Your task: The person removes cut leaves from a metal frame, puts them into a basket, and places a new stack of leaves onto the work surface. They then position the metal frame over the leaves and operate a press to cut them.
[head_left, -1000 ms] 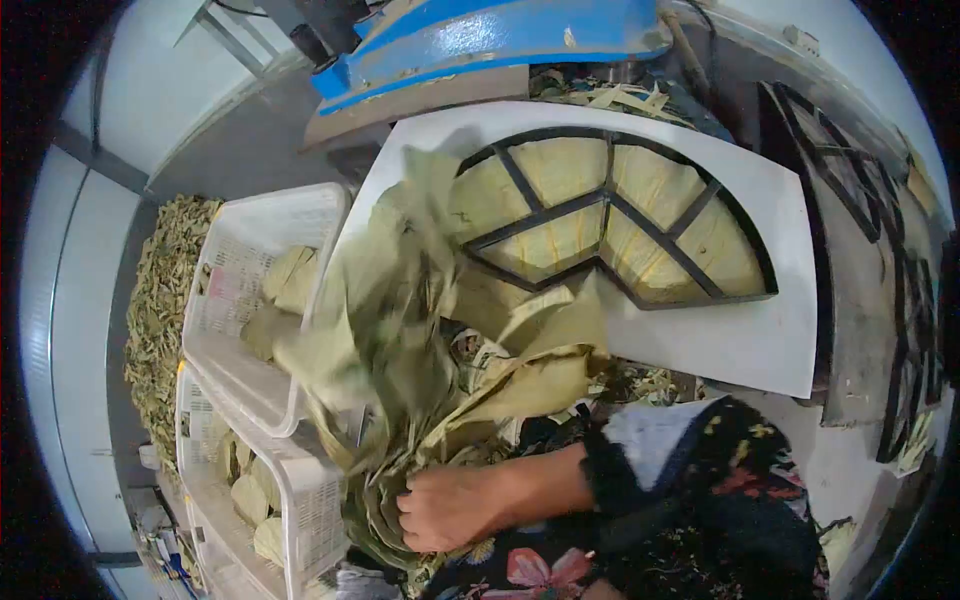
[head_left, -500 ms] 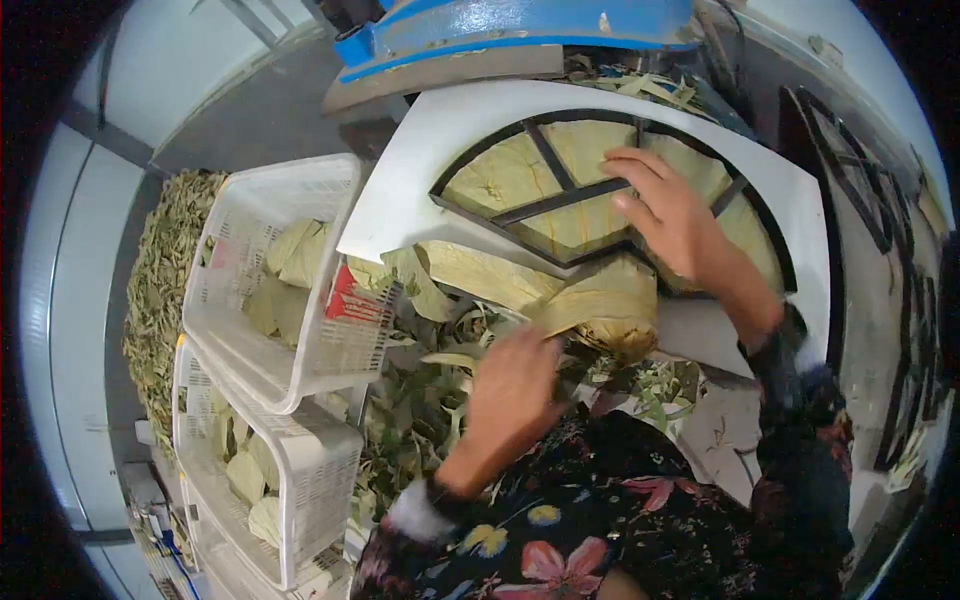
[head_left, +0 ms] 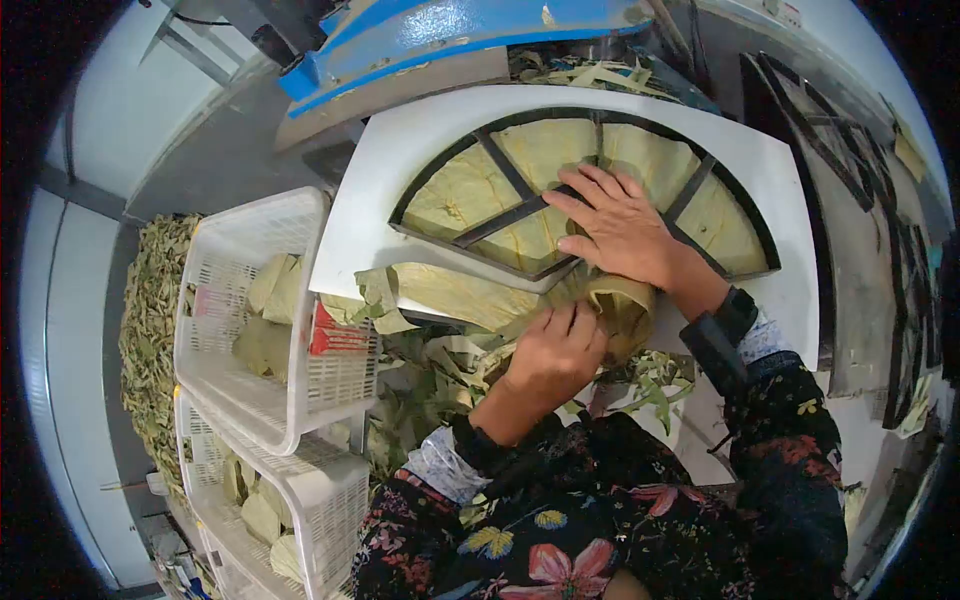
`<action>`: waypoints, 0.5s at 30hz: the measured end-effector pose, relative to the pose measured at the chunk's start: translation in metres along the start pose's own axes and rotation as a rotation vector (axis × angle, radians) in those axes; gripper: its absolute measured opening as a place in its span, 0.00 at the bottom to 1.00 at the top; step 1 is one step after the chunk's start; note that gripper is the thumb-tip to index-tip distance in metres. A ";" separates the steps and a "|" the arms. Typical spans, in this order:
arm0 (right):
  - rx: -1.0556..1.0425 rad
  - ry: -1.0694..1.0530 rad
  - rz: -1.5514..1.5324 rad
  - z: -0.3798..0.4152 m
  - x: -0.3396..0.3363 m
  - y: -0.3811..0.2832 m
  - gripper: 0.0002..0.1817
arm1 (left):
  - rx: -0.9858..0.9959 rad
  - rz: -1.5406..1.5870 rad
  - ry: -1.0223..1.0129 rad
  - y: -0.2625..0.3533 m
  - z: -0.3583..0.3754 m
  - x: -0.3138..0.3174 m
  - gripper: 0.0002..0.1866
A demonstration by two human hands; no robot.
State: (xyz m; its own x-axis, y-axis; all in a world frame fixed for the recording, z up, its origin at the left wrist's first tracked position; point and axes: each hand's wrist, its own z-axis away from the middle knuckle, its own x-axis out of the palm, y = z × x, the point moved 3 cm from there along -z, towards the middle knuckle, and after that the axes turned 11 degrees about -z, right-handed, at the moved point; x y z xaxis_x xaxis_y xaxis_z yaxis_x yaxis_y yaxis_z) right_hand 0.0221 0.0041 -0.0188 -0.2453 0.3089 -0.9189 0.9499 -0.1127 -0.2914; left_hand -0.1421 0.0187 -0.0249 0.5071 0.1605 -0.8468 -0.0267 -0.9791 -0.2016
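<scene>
A fan-shaped black metal cutting die (head_left: 768, 225) lies on a white board (head_left: 345, 235) over broad dried yellow-green leaves (head_left: 450, 195). My right hand (head_left: 620, 225) rests flat on the die near its inner corner, fingers spread. Below that, my left hand (head_left: 555, 350) is closed, its fingers pinching the edge of the leaves where they hang over the board's near side. Beside it, a curled leaf end (head_left: 628, 312) bulges downward in a loose roll. A long leaf strip (head_left: 450, 290) trails to the left along the board's edge.
Two white plastic baskets (head_left: 240, 400) with cut leaf pieces stand on the left. Leaf scraps (head_left: 425, 375) lie beneath the board. A blue machine part (head_left: 450, 35) overhangs the back, and black metal frames (head_left: 880, 200) lean at the right. A leaf heap (head_left: 155, 330) lies far left.
My right hand has come down flatter across the die, fingers more spread. My left hand has moved up and right to the leaf edge by the curled end. The camera view has shifted slightly.
</scene>
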 end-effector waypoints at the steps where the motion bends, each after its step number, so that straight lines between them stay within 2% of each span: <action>1: 0.008 -0.014 0.006 -0.001 0.000 0.001 0.29 | 0.001 0.001 0.006 0.003 0.003 -0.002 0.14; 3: 0.015 -0.027 0.020 -0.004 -0.001 0.003 0.29 | 0.080 0.080 -0.093 0.015 0.012 -0.009 0.14; 6: 0.031 -0.059 0.007 -0.003 0.001 0.000 0.29 | 0.014 0.144 -0.123 0.013 0.016 -0.027 0.15; 8: 0.043 -0.067 0.000 -0.002 0.000 0.003 0.29 | 0.029 0.123 -0.075 0.002 0.054 -0.041 0.15; 10: -0.006 -0.073 -0.029 -0.002 0.000 0.007 0.29 | 0.053 0.114 -0.124 -0.004 0.119 -0.044 0.16; 11: -0.011 -0.063 -0.025 -0.002 -0.005 0.009 0.29 | -0.061 0.027 -0.491 0.002 0.160 -0.049 0.16; 12: -0.005 -0.084 -0.177 0.000 -0.012 0.012 0.29 | -0.244 0.217 -0.741 0.004 0.234 -0.023 0.16; 13: 0.003 -0.101 -0.329 0.003 -0.019 0.015 0.29 | -0.460 0.241 -1.143 0.011 0.282 -0.022 0.16; 14: -0.016 0.008 -0.522 0.010 -0.030 0.017 0.28 | -0.643 0.303 -1.092 0.040 0.419 0.009 0.16; 15: -0.011 0.025 -0.516 0.018 -0.036 0.021 0.28 | -0.597 0.365 -1.375 0.046 0.425 -0.013 0.16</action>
State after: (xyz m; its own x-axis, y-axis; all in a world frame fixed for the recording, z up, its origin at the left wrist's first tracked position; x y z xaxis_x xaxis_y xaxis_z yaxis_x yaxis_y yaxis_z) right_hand 0.0473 -0.0261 0.0035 -0.6781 0.3441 -0.6495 0.7083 0.0698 -0.7025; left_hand -0.5158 0.0243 -0.2318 -0.6183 -0.4319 -0.6566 0.5383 -0.8415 0.0467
